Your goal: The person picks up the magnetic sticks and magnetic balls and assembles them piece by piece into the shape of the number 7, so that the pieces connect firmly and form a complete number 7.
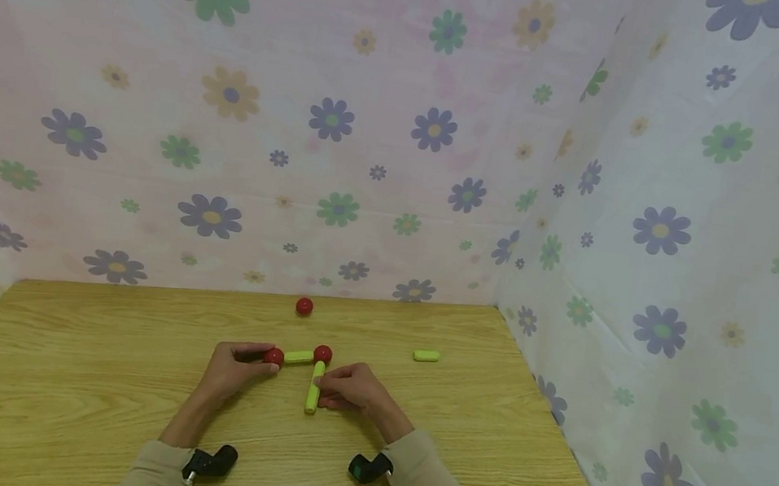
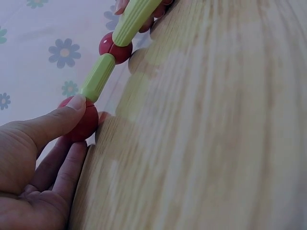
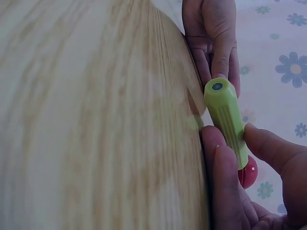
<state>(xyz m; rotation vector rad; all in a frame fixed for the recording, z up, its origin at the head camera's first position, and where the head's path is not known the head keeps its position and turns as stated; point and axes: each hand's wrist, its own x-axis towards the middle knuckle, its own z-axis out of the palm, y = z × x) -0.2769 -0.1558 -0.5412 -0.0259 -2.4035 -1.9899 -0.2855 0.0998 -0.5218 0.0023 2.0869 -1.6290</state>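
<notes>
With thumb and fingers, my left hand (image 1: 232, 371) pinches a red ball (image 1: 274, 357). A short yellow-green rod (image 1: 299, 357) runs from that ball to a second red ball (image 1: 323, 354). From the second ball a longer yellow-green rod (image 1: 314, 389) points toward me, and my right hand (image 1: 357, 389) holds it between thumb and fingers. The right wrist view shows a dark round spot in the end face of this long rod (image 3: 224, 115). In the left wrist view the short rod (image 2: 98, 79) meets both balls, close over the table.
Farther back on the wooden table (image 1: 121, 372) lies a loose red ball (image 1: 305, 307). Another short yellow-green rod (image 1: 426, 356) lies to the right. Flower-patterned cloth (image 1: 397, 72) hangs behind the table and along its sides.
</notes>
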